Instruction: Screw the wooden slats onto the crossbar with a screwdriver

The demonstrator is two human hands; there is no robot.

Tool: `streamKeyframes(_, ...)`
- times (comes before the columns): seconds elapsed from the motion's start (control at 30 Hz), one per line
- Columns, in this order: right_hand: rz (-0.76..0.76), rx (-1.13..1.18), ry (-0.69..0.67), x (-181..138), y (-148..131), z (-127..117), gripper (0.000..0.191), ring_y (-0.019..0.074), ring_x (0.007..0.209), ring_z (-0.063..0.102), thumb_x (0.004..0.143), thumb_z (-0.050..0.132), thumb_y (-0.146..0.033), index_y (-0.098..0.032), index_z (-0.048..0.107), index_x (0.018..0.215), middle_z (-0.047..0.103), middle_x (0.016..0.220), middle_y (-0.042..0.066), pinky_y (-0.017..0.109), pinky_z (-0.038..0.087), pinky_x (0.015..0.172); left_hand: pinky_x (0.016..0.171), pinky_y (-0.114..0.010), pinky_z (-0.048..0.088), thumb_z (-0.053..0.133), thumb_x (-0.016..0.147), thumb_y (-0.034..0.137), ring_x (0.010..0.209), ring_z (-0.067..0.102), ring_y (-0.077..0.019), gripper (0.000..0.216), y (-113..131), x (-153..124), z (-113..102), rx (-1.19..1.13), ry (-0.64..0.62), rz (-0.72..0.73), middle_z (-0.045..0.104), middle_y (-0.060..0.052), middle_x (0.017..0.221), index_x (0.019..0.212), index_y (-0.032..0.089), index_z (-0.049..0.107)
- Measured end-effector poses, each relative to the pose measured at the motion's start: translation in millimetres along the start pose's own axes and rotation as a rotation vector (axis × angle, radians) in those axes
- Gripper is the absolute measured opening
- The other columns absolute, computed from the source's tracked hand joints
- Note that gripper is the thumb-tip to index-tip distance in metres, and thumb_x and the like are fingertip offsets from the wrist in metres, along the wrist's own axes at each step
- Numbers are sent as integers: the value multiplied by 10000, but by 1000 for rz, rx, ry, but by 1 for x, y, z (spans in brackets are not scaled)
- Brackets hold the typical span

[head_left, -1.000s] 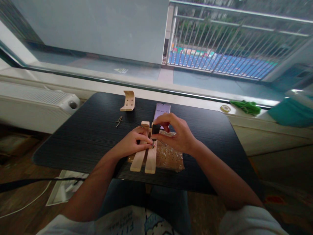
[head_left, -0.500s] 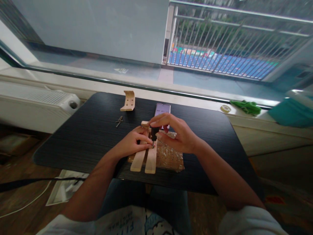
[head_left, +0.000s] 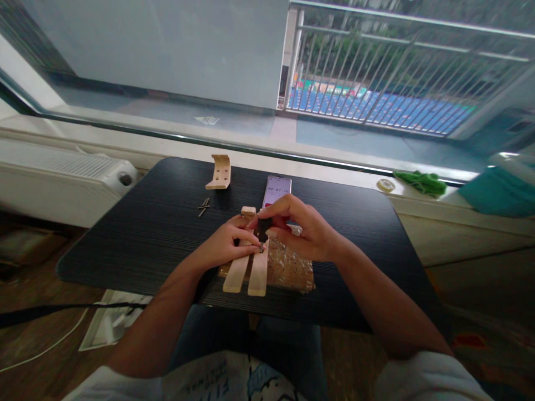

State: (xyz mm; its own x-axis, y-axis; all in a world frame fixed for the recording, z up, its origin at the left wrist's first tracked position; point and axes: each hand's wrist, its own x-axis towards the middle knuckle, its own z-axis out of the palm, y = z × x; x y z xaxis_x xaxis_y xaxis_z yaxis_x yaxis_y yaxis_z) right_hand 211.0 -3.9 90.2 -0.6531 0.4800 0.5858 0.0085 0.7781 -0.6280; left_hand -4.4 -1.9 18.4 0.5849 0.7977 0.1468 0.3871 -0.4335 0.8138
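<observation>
My right hand (head_left: 303, 227) is closed around the dark handle of a short screwdriver (head_left: 263, 228), which stands upright. Its tip meets a light wooden piece (head_left: 258, 278) with a flared end. My left hand (head_left: 228, 242) is closed on the wood, fingertips beside the screwdriver's tip; any screw there is too small to make out. A second, similar wooden piece (head_left: 236, 275) lies alongside, partly under the left fingers. Both pieces rest over a brown, plastic-wrapped pad (head_left: 292, 267) near the table's front edge.
On the dark table (head_left: 137, 234), several loose screws (head_left: 203, 207) lie left of a phone (head_left: 277, 189) showing a timer. Farther back stands a curved wooden part (head_left: 220, 172) with holes. A tape roll (head_left: 385, 185) and green cloth (head_left: 421, 182) sit on the windowsill.
The right fingers have closed in around the screwdriver handle and turned slightly. My left hand and the wooden pieces stay where they were.
</observation>
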Motion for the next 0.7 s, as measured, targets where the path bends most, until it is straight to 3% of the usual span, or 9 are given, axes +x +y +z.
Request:
streamKeyframes(0.23, -29, -56, -7, 2, -1, -1, 220, 37, 599, 474, 903, 552, -143, -127, 575, 1121, 603, 801, -7, 167, 414, 564, 957, -392, 433, 682, 819, 344, 995, 573, -251, 175, 4, 0, -1, 20, -21, 0, 679, -60, 921, 855, 214, 794)
streamKeyframes(0.43, -49, -97, 57, 2, 1, -1, 219, 41, 609, 475, 898, 599, -210, -134, 600, 1102, 646, 850, 6, 167, 416, 575, 950, -394, 450, 702, 800, 387, 1021, 563, -261, 199, 1, -1, 1, 6, 30, 19, 636, -76, 971, 796, 210, 792)
streamKeyframes(0.7, 6, -135, 88, 1, 1, 1, 224, 48, 589, 453, 870, 641, -288, -169, 611, 1057, 631, 833, -16, 194, 410, 579, 978, -400, 434, 699, 804, 360, 1051, 560, -265, 200, 1, 0, 1, -9, 12, 17, 612, -89, 1050, 902, 215, 796)
